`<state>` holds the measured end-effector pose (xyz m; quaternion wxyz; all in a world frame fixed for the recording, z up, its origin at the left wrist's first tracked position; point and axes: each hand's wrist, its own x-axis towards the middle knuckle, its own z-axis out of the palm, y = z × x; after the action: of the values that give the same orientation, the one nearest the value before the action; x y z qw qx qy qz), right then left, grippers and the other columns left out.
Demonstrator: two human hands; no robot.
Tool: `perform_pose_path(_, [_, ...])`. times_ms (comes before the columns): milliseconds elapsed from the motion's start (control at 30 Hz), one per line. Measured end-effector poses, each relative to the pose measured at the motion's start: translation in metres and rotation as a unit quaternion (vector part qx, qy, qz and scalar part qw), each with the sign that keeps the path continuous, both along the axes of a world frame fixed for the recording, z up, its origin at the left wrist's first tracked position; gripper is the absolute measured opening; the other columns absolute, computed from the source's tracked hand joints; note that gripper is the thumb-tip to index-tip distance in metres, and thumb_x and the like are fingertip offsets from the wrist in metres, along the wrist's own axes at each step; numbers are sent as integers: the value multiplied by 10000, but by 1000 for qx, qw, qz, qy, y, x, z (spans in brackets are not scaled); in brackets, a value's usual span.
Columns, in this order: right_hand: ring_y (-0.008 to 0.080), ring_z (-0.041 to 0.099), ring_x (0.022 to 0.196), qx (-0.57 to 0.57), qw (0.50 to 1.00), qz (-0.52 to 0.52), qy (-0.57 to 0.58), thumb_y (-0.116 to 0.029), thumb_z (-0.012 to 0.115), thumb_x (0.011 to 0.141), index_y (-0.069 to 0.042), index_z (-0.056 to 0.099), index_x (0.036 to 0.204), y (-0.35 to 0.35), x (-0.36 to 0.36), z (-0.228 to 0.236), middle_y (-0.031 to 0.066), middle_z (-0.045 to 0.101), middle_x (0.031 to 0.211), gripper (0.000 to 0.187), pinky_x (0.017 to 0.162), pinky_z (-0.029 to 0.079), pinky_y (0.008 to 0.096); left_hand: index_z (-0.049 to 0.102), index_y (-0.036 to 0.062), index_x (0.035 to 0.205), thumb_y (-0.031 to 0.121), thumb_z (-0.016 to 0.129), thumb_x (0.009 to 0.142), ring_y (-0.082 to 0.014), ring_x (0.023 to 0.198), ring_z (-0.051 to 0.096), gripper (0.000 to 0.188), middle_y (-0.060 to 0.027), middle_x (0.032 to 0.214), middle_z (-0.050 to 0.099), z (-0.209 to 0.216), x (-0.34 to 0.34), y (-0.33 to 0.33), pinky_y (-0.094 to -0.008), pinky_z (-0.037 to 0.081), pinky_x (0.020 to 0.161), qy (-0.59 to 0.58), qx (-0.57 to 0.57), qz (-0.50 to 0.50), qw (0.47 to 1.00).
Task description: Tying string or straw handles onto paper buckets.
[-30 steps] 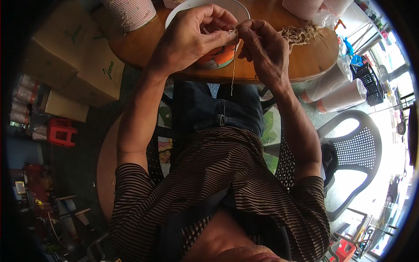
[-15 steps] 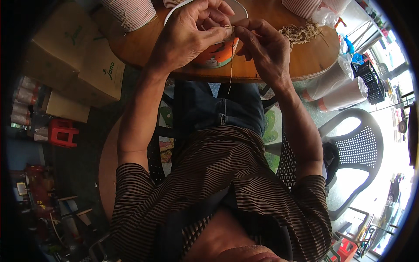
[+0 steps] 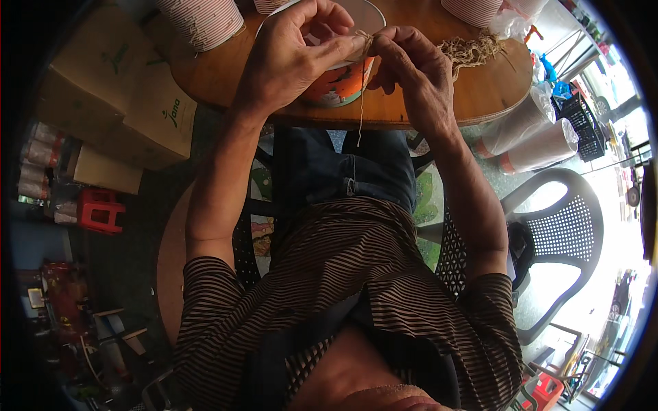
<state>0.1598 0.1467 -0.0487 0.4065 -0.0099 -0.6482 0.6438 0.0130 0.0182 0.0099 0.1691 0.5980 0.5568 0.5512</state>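
My left hand (image 3: pixel 298 58) is over the table, its thumb and forefinger pinching a thin beige string (image 3: pixel 362 113). My right hand (image 3: pixel 415 68) meets it fingertip to fingertip, also closed on the string. A small loop or knot shows between the fingertips, too fine to make out fully. One loose end dangles below the table's edge. Under my hands stands an orange tub (image 3: pixel 339 88) with a white inside, partly covered by my left hand. Beside my right hand a tangled bundle of beige strings (image 3: pixel 473 53) lies on the table.
The wooden table (image 3: pixel 486 99) has a curved near edge. Striped stacks (image 3: pixel 202 24) of what look like paper bowls stand at the left, with another stack (image 3: pixel 473 10) at right. Cardboard boxes (image 3: pixel 154 103), a red stool (image 3: pixel 101 210), a grey chair (image 3: pixel 558 236) and plastic-wrapped rolls (image 3: pixel 541 147) surround me.
My left fingers have straightened slightly, and a small loop of string now stands up between the fingertips. The right fingers have shifted a little; both hands keep their pinch.
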Motion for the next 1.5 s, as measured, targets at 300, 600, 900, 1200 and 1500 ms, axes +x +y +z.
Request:
perform_pose_path(300, [39, 578, 626, 8, 1000, 0, 12, -178, 642, 1016, -28, 674, 1039, -1, -2, -2, 1, 670, 824, 155, 560, 479, 200, 726, 4, 1014, 112, 672, 955, -75, 872, 663, 134, -27, 912, 709, -20, -17, 7, -224, 535, 825, 128, 73, 26, 989])
perform_pose_path(600, [33, 583, 635, 45, 999, -15, 13, -145, 654, 1004, -31, 678, 1019, -3, -2, -2, 1, 673, 823, 118, 561, 490, 204, 650, -5, 925, 128, 671, 936, -96, 764, 620, 135, -46, 847, 659, -23, -15, 22, -261, 517, 736, 107, 319, -179, 924])
perform_pose_path(900, [54, 600, 662, -3, 1000, 9, 20, -180, 641, 1011, -25, 653, 1066, -2, 1, -4, 12, 678, 832, 165, 584, 501, 217, 645, -16, 932, 127, 642, 940, -88, 779, 608, 142, -44, 856, 654, -8, 2, -1, -264, 515, 736, 11, 14, 41, 999])
perform_pose_path(1200, [69, 579, 622, 130, 989, -64, -23, -128, 618, 1010, -15, 628, 1101, -5, 2, -2, 65, 703, 969, 145, 587, 536, 246, 642, -15, 940, 117, 637, 943, -83, 797, 605, 133, -39, 872, 650, -13, -3, 5, -261, 517, 750, 38, -8, 35, 999])
perform_pose_path(1500, [68, 584, 623, 39, 994, -105, 21, -151, 603, 1019, 0, 618, 1173, -5, 0, 4, 75, 693, 951, 216, 586, 549, 244, 652, -22, 941, 118, 656, 937, -83, 798, 608, 139, -46, 876, 662, -28, -19, 18, -255, 518, 746, 58, 281, -198, 937])
